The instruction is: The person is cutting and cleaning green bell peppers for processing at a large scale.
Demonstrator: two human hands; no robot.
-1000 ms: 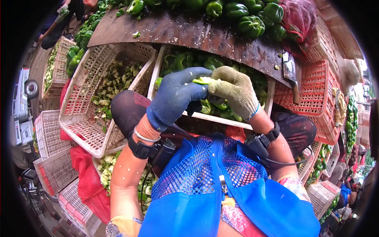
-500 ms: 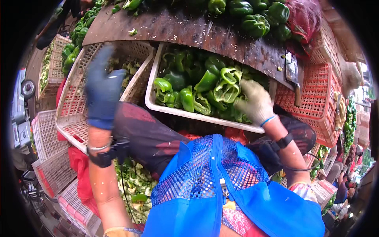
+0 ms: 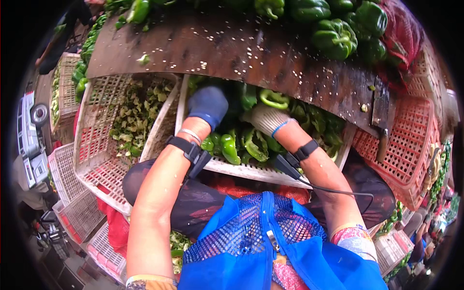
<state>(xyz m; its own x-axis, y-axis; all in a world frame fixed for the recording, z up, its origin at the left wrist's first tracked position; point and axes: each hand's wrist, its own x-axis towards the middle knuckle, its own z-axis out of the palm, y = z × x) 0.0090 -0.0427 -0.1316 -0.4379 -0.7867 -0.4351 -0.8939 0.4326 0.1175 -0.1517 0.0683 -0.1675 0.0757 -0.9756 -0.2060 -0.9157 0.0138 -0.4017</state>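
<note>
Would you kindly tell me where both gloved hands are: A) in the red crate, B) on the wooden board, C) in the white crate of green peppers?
C: the left hand and the right hand both reach among the green peppers inside the white crate.

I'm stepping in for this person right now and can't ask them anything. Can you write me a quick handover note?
Left hand, blue glove: reaching into the white crate of cut green peppers; fingers hidden under the wooden board, grip unclear.
Right hand, beige glove: in the same crate, fingers hidden too.
Done: that crate holds many cut peppers; the scrap crate beside it holds trimmings.
Left: whole peppers piled on the board's far edge; a cleaver lies at the board's right end.
</note>
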